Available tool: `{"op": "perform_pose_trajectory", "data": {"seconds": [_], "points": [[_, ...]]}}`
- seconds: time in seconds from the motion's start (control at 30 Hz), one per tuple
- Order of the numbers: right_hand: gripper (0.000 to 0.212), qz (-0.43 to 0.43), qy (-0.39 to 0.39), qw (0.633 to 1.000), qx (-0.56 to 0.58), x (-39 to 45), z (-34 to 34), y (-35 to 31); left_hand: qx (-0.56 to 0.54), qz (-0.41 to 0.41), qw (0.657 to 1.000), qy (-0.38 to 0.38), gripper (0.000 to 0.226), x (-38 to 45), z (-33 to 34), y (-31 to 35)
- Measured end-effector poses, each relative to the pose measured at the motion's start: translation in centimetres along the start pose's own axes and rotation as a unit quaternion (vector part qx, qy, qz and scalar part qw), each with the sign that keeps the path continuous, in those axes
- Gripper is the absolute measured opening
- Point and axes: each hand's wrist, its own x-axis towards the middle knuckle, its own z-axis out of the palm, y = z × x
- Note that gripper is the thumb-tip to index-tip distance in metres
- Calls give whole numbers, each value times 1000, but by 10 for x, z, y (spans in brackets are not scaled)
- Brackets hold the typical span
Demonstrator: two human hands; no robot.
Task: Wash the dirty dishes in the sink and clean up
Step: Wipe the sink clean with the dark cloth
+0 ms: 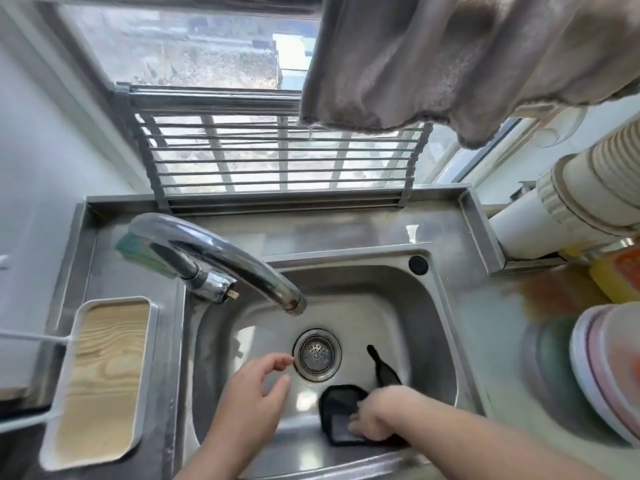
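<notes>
While both hands reach into the sink (349,282), washing goes on.
Right hand (377,415) grips a black dish (337,415); left hand (258,386) hovers with fingers loosely spread.

text: none legible; labels: none; brands: none; numbers: none; signs: none

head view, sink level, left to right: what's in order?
Wood-grain tray with white rim → left hand → drain strainer → black square dish under the right hand → stacked plates on the right counter. The faucet spans several of these, so I left it out.
</notes>
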Motion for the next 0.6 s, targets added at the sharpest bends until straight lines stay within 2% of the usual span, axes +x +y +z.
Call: {"op": "perform_pose_trajectory", "data": {"seconds": [0.1, 0.27, 0.33, 0.43, 0.5, 0.6], "points": [[49, 106, 87, 987, -84, -18, -2, 50, -6, -9, 1000, -1, 30, -1, 3, 0], [77, 146, 224, 964, -10, 23, -17, 71, 2, 13, 1000, 0, 32, 8, 6, 6], [84, 119, 246, 962, -25, 36, -39, 79, 15, 16, 1000, 2, 32, 14, 4, 8], [79, 12, 267, 960, -82, 66, -61, 57, 32, 14, 999, 7, 36, 24, 1, 4], [73, -56, 274, 954, -108, 87, -77, 22, 37, 16, 999, 18, 40, 30, -3, 1], [64, -133, 319, 936, -70, 100, -97, -48, 47, 27, 997, 49, 40, 35, -9, -6]]}}
